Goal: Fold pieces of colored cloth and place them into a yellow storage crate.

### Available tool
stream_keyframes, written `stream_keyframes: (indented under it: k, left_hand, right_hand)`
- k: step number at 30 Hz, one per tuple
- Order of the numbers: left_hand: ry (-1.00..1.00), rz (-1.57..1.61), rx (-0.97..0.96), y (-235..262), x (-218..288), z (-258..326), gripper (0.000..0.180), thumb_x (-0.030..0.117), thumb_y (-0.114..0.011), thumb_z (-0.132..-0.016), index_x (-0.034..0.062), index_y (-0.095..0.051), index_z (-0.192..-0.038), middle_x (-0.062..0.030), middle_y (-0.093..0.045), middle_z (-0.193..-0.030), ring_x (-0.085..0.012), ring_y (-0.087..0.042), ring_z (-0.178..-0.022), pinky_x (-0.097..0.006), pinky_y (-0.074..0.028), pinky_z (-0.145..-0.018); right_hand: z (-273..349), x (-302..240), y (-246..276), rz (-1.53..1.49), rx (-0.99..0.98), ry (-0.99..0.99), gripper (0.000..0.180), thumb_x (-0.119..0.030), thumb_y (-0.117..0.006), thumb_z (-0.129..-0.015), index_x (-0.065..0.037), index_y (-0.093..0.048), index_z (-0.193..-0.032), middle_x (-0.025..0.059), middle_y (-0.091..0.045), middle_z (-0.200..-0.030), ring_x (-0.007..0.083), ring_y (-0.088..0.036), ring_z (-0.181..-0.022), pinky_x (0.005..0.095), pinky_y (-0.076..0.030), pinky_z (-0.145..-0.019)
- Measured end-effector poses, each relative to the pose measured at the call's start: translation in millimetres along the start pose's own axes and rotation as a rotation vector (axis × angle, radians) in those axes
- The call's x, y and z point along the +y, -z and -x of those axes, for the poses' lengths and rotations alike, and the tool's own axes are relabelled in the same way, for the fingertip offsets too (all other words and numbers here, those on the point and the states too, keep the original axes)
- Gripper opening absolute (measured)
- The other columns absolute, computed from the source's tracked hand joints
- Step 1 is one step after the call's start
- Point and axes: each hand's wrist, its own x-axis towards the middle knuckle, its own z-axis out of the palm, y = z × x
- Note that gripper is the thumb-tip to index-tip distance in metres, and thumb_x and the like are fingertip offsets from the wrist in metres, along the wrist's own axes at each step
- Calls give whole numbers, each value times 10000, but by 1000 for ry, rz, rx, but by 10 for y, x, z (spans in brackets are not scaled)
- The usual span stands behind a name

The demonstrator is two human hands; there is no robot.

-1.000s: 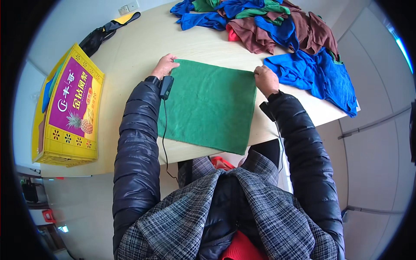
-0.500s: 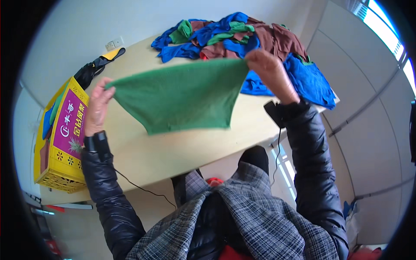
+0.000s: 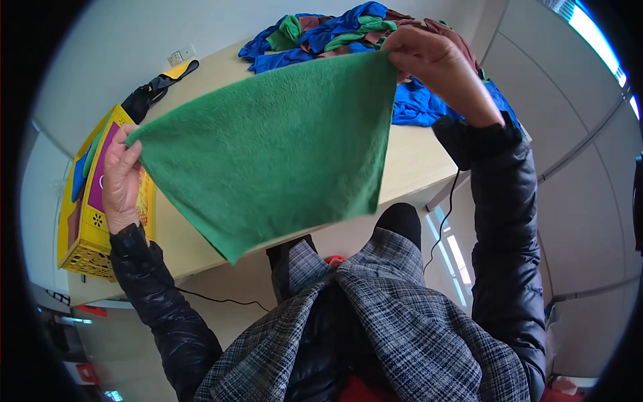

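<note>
A green towel (image 3: pixel 274 147) hangs spread out in the air above the table's near part, held by its two upper corners. My left hand (image 3: pixel 120 171) pinches the left corner between thumb and fingers, in front of the yellow box. The right corner is gripped by my right hand (image 3: pixel 429 57), which is raised higher, near the heap of cloths. The towel's lower edge droops loosely past the table's front edge.
A heap of blue, green and brown cloths (image 3: pixel 321 33) lies at the table's (image 3: pixel 422 157) back. On the left stands a yellow box (image 3: pixel 97 231) with cloths inside; a black-and-yellow strap item (image 3: pixel 157 87) lies behind it. Thin cables (image 3: pixel 442 231) run from my cuffs.
Both hands have moved apart and the towel has come up and nearer, stretched wider. My right hand has gone up and rightward, my left hand leftward and slightly down.
</note>
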Motion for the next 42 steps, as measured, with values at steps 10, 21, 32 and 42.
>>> stream_keyframes:
  k: [10, 21, 32, 42]
  left_hand:
    - [543, -113, -38, 67, -2332, -293, 118, 166, -637, -953, 92, -612, -1042, 30, -642, -877, -62, -602, -775, -215, -463, -673]
    - [584, -376, 104, 429, -3363, -709, 143, 203, -670, -942, 74, -646, -996, 28, -638, -783, -46, -585, -633, -185, -448, -525]
    - [264, -642, -28, -1, -2626, -10, 197, 166, -681, -928, 25, -653, -1063, -23, -655, -983, -105, -608, -905, -258, -492, -829]
    - [134, -929, -155, -988, -1709, 1483, 226, 11, -724, -779, 14, -615, -978, -113, -617, -1069, -286, -610, -1003, -352, -487, -907]
  right_hand:
    - [-10, 2206, -1033, 592, -166, -253, 188, -183, -596, -788, -139, -736, -906, 126, -713, -829, 335, -685, -790, 412, -544, -701]
    - [-467, 3872, -1489, -66, -371, -695, 247, -247, -592, -931, -63, -710, -1046, 105, -731, -831, 222, -717, -817, 356, -562, -690]
    - [572, 2143, -1445, 47, -242, -251, 273, -183, -629, -949, -38, -632, -1180, 85, -693, -1150, 143, -670, -1006, 281, -506, -893]
    - [1750, 1128, -1462, 527, -268, 29, 299, -47, -713, -757, -34, -634, -1045, 127, -639, -1027, 336, -605, -995, 417, -491, -916]
